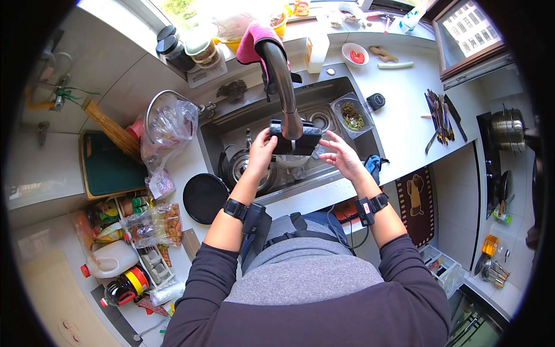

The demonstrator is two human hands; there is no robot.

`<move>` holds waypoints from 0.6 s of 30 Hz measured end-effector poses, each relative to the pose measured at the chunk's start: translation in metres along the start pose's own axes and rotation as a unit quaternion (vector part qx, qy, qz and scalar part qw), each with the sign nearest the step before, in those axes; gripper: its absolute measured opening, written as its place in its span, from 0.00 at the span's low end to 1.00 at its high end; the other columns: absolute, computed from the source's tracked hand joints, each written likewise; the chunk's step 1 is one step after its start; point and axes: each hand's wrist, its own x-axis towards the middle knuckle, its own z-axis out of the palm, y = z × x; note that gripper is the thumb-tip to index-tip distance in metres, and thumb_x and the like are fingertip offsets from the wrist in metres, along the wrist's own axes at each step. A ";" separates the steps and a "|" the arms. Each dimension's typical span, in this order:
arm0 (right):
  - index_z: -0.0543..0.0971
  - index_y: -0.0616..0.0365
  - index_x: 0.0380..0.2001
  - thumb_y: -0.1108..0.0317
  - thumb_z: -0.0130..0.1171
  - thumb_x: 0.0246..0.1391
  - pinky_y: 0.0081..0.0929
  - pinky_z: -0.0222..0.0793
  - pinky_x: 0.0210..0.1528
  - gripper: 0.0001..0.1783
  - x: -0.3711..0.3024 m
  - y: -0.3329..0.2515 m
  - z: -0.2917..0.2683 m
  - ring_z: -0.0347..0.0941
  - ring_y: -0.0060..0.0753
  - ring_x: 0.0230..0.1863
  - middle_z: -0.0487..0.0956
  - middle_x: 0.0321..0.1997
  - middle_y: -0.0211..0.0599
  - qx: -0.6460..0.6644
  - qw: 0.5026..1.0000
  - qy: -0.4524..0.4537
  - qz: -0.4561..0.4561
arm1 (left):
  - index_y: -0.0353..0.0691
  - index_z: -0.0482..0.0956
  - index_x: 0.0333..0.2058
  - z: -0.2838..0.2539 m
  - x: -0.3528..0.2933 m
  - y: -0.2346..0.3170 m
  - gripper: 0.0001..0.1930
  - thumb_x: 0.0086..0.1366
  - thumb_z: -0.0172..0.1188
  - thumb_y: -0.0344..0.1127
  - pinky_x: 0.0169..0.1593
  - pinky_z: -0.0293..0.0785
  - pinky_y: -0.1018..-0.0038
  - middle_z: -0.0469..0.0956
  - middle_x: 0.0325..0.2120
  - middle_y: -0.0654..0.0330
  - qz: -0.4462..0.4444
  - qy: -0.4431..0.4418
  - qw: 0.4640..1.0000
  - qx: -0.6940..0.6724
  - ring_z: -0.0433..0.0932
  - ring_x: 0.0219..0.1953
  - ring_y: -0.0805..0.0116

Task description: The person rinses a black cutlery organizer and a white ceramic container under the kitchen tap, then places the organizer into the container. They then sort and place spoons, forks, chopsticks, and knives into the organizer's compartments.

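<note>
My left hand (pixel 263 151) is closed on the left end of a black rectangular box-like thing (pixel 303 147), held over the sink (pixel 215 134) right below the faucet (pixel 283 81). A thin bright streak under the spout looks like water running onto it. My right hand (pixel 342 155) is beside the black thing's right end, fingers apart; whether a fingertip touches it I cannot tell. A pot lid or pan (pixel 238 168) lies in the sink's left part, under my left wrist. A clear bowl-like thing sits below the black thing, partly hidden by it.
A clear container with green scraps (pixel 351 115) sits at the sink's right. A round black pan (pixel 206 198) lies on the counter at left. A pink cloth (pixel 250 43) hangs over the faucet. Knives and cutlery (pixel 442 118) lie at right, near an open window (pixel 471 34).
</note>
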 end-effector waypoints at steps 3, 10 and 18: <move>0.59 0.51 0.68 0.58 0.55 0.61 0.17 0.70 0.40 0.34 0.002 0.002 0.001 0.80 0.28 0.41 0.71 0.62 0.41 -0.028 1.000 -0.007 -0.007 | 0.34 0.70 0.56 -0.025 -0.003 -0.005 0.18 0.69 0.54 0.31 0.56 0.64 0.77 0.75 0.47 0.63 -0.049 0.040 0.997 -0.054 0.71 0.49 0.75; 0.72 0.58 0.56 0.60 0.61 0.56 0.22 0.72 0.46 0.25 0.024 0.032 -0.010 0.79 0.32 0.45 0.76 0.53 0.39 -0.217 0.974 0.029 -0.055 | 0.39 0.69 0.54 -0.088 -0.032 0.009 0.16 0.71 0.53 0.37 0.50 0.72 0.71 0.76 0.45 0.63 -0.076 0.161 0.977 -0.117 0.74 0.47 0.71; 0.76 0.52 0.50 0.65 0.67 0.43 0.45 0.62 0.63 0.27 0.071 0.102 0.007 0.72 0.46 0.56 0.78 0.51 0.41 -0.726 0.613 -0.039 -0.308 | 0.45 0.66 0.51 -0.113 -0.079 0.037 0.14 0.69 0.54 0.34 0.37 0.77 0.70 0.76 0.41 0.63 -0.064 0.240 0.958 -0.142 0.77 0.38 0.70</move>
